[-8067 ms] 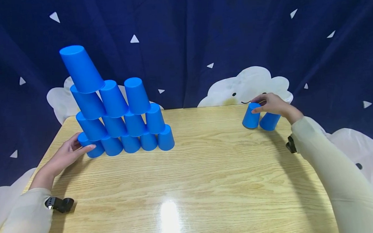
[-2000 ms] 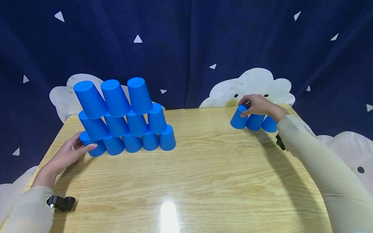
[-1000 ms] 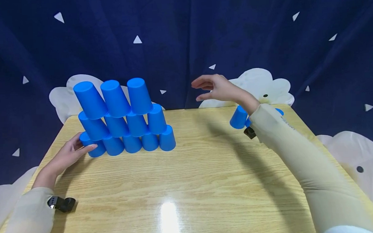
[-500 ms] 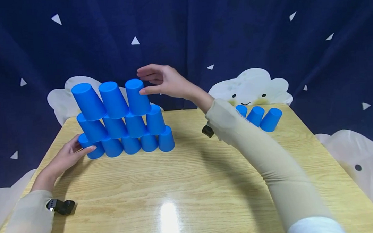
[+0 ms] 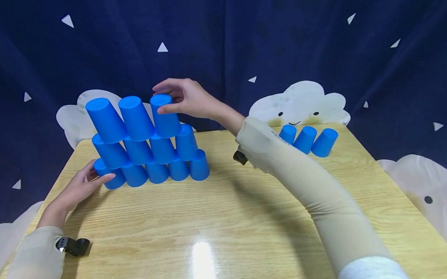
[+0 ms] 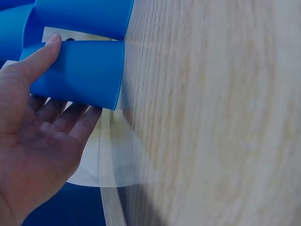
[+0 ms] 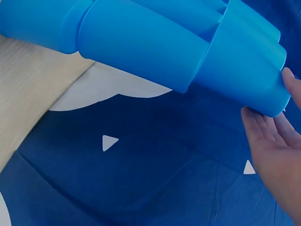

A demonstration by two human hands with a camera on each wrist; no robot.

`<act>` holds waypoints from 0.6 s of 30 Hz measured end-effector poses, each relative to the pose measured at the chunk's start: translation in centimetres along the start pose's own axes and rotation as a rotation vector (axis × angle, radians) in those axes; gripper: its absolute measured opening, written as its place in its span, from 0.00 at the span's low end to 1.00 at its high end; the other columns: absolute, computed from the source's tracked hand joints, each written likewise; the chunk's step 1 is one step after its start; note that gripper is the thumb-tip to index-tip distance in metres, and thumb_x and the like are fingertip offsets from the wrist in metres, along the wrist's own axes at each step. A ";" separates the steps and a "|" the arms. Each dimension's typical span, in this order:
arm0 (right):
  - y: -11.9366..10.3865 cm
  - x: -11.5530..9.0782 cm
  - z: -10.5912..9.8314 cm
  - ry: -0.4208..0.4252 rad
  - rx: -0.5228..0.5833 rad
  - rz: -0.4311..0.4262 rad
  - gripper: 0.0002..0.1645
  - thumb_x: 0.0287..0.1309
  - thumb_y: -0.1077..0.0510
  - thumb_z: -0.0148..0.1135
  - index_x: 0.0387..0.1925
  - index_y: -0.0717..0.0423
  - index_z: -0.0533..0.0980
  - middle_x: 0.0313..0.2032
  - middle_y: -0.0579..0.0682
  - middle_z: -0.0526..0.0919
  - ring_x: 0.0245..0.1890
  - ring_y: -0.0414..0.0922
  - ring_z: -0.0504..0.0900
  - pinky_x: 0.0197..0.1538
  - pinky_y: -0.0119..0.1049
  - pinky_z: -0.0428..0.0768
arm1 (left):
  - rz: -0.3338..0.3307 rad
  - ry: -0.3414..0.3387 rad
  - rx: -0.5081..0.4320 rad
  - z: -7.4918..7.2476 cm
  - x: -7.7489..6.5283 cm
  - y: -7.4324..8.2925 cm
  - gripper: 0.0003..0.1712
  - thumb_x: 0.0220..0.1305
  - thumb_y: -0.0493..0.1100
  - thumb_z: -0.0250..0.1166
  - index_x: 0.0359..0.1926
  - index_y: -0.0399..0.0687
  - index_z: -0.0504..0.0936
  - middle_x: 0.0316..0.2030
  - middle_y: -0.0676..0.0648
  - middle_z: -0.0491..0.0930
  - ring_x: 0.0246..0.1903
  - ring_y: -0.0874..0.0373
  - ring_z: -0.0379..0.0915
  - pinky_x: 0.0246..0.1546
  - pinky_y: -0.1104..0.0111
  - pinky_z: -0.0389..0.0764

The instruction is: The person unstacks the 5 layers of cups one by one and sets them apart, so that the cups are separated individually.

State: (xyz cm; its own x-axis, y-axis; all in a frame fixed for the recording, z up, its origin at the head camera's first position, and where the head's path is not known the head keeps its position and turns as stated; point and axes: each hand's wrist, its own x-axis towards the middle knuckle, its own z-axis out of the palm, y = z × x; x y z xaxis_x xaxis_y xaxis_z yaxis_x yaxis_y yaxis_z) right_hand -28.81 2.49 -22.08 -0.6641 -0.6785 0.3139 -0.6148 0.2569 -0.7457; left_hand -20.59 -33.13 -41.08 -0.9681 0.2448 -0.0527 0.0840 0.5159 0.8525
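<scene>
Upside-down blue cups form a stacked wall at the table's left, with several in each of the two lower rows and three in the top row. My left hand (image 5: 81, 185) holds the bottom row's leftmost cup (image 5: 114, 179). In the left wrist view, its thumb lies along one side of that cup (image 6: 80, 70) and the fingers along the other. My right hand (image 5: 193, 98) is around the upper part of the top row's right cup (image 5: 167, 123). The right wrist view shows the thumb and fingers on opposite sides of this cup (image 7: 244, 70).
Three more upside-down blue cups (image 5: 324, 143) stand in a row at the table's back right, the leftmost partly behind my right sleeve (image 5: 284, 159). A dark blue curtain (image 5: 219, 44) with clouds and triangles hangs behind the wooden table (image 5: 167, 225).
The single cup on the fourth level is gone from the wall, and a third stands at the right. My right hand has moved left from there to the top-right cup. The left hand stays put.
</scene>
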 end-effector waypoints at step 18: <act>0.0 -4.0 -6.3 0.115 0.049 0.023 0.31 0.57 0.65 0.70 0.62 0.66 0.71 0.57 0.56 0.79 0.55 0.45 0.80 0.59 0.35 0.76 | -0.012 -0.006 -0.005 0.1 -0.2 0.4 0.44 0.74 0.50 0.55 0.76 0.36 0.40 0.69 0.23 0.51 0.65 0.22 0.48 0.58 0.26 0.52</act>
State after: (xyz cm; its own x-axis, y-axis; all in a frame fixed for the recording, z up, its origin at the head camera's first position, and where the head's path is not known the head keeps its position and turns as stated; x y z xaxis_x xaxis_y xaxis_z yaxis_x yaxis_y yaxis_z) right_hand -28.81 9.54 -19.68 -0.7240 -0.5887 0.3594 -0.5789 0.2354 -0.7807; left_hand -20.36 -32.86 -40.76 -0.9677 0.2435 -0.0657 0.0714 0.5143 0.8546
